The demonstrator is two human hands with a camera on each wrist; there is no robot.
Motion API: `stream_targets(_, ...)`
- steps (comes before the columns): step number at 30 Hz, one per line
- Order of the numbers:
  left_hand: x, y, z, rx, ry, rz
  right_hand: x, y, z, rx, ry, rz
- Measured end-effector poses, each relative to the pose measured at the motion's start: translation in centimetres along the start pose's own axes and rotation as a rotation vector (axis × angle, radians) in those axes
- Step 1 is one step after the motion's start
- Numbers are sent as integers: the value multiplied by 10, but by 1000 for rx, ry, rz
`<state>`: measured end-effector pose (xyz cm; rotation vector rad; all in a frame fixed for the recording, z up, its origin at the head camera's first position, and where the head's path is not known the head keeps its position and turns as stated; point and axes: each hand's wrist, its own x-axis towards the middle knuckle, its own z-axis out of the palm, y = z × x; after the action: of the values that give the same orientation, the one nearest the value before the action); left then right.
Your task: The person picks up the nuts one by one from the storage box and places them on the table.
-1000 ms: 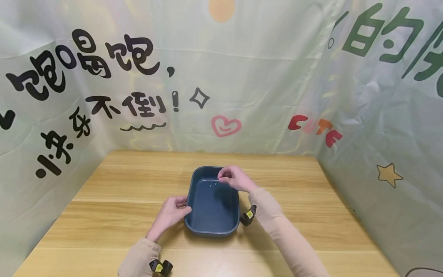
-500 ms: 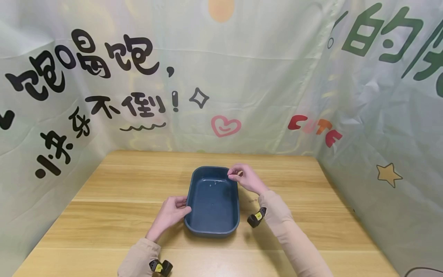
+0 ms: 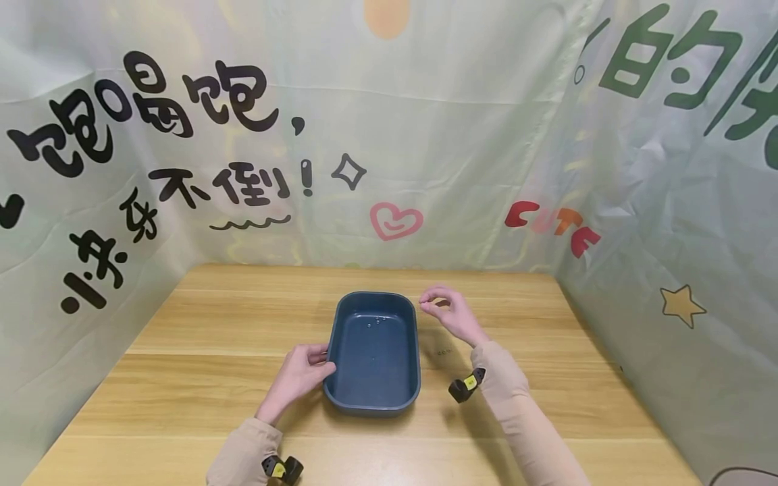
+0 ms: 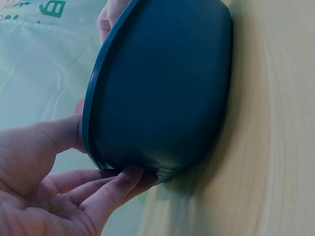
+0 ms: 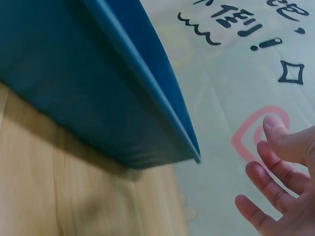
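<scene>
A dark blue rectangular tray with rounded corners stands on the table. My left hand grips its left side, the thumb at the rim and the fingers against the outer wall, as the left wrist view also shows. Several tiny shiny pieces lie toward the far end inside the tray. Just beyond the tray's far right corner, my right hand hovers with loosely bent fingers. Nothing shows between its thumb and fingers in the right wrist view. Several tiny ring-like pieces lie on the wood beneath the right forearm.
The wooden table meets printed fabric walls at the back and both sides. A small black camera sits at the right wrist and another black camera at the left.
My right hand has moved out of the tray and off to the right, leaving the shiny pieces inside in view. The tiny pieces on the table have come into sight. My left hand stays put.
</scene>
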<state>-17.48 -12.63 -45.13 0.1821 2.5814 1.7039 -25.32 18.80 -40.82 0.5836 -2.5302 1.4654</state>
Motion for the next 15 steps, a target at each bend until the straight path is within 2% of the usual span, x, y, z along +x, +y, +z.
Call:
stream_targets(7, 1, 0, 0, 5, -1, -6, -7, 17, -11, 1, 75, 34)
stream_targets(15, 0, 1, 0, 0, -9, -11, -22, 35, -19, 28, 110, 74)
